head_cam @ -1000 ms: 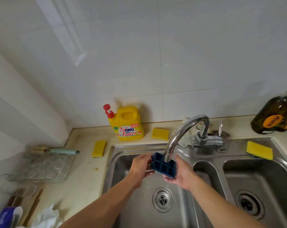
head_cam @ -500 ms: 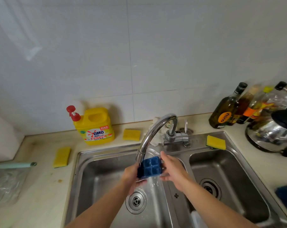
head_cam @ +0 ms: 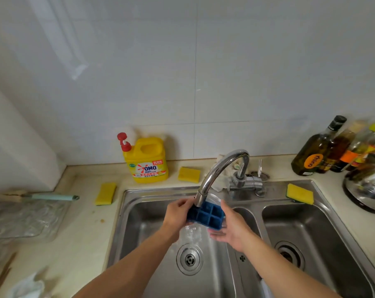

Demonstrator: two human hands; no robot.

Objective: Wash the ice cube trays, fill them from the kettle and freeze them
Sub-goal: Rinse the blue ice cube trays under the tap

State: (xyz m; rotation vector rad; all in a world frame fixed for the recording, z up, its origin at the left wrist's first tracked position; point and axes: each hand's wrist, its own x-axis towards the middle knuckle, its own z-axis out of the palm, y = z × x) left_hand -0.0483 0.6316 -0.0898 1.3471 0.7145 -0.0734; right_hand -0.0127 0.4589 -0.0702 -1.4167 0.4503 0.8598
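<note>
A person holds a blue ice cube tray (head_cam: 205, 215) under the spout of a chrome tap (head_cam: 221, 166), above the left basin of a steel double sink (head_cam: 160, 190). Water spills from the tray toward the drain (head_cam: 189, 259). The left hand (head_cam: 178, 214) has its grip clenched round the tray's left end; the right hand (head_cam: 231, 229) grasps the right end, fingers beneath. A yellow detergent bottle (head_cam: 147, 162) stands far back on the worktop (head_cam: 79, 233), a kettle (head_cam: 369, 190) at right.
</note>
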